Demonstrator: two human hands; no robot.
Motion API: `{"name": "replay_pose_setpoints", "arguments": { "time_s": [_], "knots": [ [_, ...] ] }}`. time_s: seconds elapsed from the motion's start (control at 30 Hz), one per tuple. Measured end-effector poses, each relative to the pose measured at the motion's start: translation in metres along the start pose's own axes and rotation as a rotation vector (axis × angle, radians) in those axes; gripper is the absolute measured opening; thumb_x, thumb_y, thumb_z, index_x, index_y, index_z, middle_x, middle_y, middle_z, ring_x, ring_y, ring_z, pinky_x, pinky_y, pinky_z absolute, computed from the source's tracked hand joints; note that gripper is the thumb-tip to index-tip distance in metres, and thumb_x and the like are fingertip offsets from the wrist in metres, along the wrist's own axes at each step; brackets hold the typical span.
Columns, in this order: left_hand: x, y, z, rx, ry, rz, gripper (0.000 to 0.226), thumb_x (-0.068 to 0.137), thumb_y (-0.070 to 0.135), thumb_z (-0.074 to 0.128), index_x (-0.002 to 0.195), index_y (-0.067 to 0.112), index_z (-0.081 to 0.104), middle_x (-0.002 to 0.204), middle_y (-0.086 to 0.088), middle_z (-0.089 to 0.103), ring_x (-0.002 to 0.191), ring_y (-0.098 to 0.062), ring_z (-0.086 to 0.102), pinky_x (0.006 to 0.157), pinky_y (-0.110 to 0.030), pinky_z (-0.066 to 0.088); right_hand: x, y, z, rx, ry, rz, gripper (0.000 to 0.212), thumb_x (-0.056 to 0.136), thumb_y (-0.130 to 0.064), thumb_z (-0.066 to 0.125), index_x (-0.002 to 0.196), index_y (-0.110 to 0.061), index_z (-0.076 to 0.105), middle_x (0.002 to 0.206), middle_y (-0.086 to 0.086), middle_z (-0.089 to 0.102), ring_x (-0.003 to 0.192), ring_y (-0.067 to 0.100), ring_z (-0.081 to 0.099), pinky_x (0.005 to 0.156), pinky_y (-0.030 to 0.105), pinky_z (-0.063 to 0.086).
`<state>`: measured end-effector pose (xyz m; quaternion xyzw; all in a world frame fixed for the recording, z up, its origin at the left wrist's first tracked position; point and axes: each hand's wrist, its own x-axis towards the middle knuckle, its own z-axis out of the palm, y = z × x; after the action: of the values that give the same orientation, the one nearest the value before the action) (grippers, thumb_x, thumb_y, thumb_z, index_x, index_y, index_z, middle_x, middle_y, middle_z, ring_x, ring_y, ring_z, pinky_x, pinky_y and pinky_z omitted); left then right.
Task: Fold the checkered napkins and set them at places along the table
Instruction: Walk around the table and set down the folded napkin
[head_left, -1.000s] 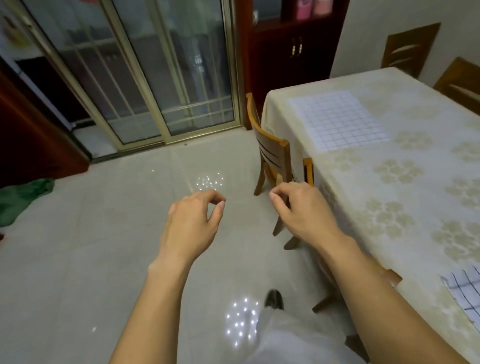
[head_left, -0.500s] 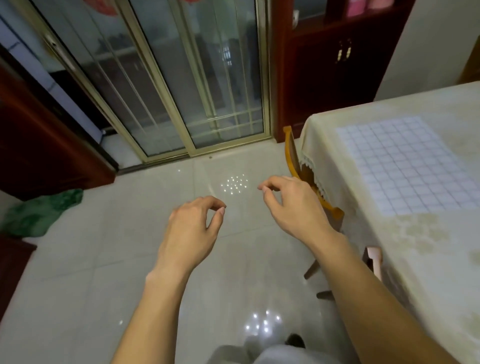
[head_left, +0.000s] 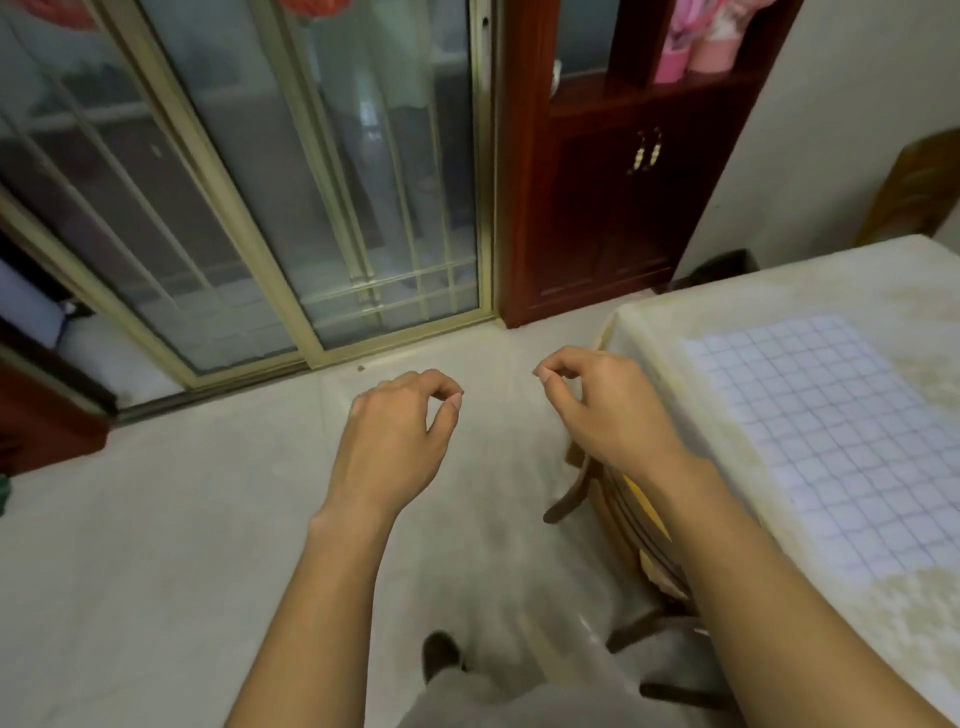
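Forearms, both bare, reach from the bottom edge up toward the middle of the frame, wrists slightly bent and palms turned down. Two hands show: the left hand (head_left: 400, 436) hangs over the pale floor (head_left: 156, 545) at centre, its fingers loosely curled with thumb tip and forefinger tip close together around a small gap, holding nothing. The right hand (head_left: 608, 410) sits a little higher and to the right, posed the same way, thumb and forefinger nearly meeting and nothing between them. One checkered napkin (head_left: 831, 441), white with a faint grid, lies spread flat on the cloth-covered counter (head_left: 883, 613) at the right of the frame. It is to the right of the right hand and apart from it, touched by neither hand. Two chairs can be counted: one wooden chair (head_left: 631, 525) at the counter's left side, partly hidden behind the right forearm, and a second chair (head_left: 914, 192) at the upper right edge. A dark red cabinet (head_left: 623, 218) stands at upper centre beside a sliding glass door (head_left: 311, 208). One dark shoe (head_left: 440, 653) shows at the bottom.
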<state>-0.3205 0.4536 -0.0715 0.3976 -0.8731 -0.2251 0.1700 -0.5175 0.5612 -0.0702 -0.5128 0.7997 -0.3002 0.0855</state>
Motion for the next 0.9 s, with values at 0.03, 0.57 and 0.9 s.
{"name": "replay_pose_setpoints", "arguments": {
  "time_s": [0.03, 0.57, 0.9],
  "knots": [
    [0.025, -0.005, -0.008, -0.011, -0.001, 0.022, 0.016, 0.104, 0.035, 0.051, 0.108, 0.033, 0.066, 0.108, 0.018, 0.067, 0.104, -0.010, 0.059, 0.100, -0.042, 0.049, 0.020, -0.006, -0.001, 0.004, 0.023, 0.022, 0.022, 0.102, -0.032, 0.053, 0.110, -0.025, 0.072, 0.105, -0.013, 0.070, 0.099, 0.008, 0.062, 0.092, 0.032, 0.050],
    [0.346, -0.046, 0.005, 0.035, -0.142, 0.231, 0.015, 0.103, 0.039, 0.053, 0.106, 0.035, 0.067, 0.108, 0.020, 0.065, 0.105, -0.009, 0.060, 0.103, -0.047, 0.048, 0.283, 0.065, 0.027, 0.029, 0.216, 0.206, 0.022, 0.103, -0.034, 0.053, 0.110, -0.024, 0.072, 0.100, -0.010, 0.071, 0.085, 0.005, 0.062, 0.078, 0.026, 0.055],
    [0.527, -0.016, 0.044, 0.098, -0.145, 0.322, 0.015, 0.102, 0.036, 0.054, 0.098, 0.033, 0.068, 0.101, 0.011, 0.072, 0.090, -0.017, 0.066, 0.088, -0.044, 0.053, 0.421, 0.127, -0.001, 0.024, 0.256, 0.242, 0.025, 0.103, -0.036, 0.053, 0.113, -0.024, 0.071, 0.101, -0.009, 0.072, 0.087, 0.007, 0.065, 0.077, 0.031, 0.057]
  ]
}}
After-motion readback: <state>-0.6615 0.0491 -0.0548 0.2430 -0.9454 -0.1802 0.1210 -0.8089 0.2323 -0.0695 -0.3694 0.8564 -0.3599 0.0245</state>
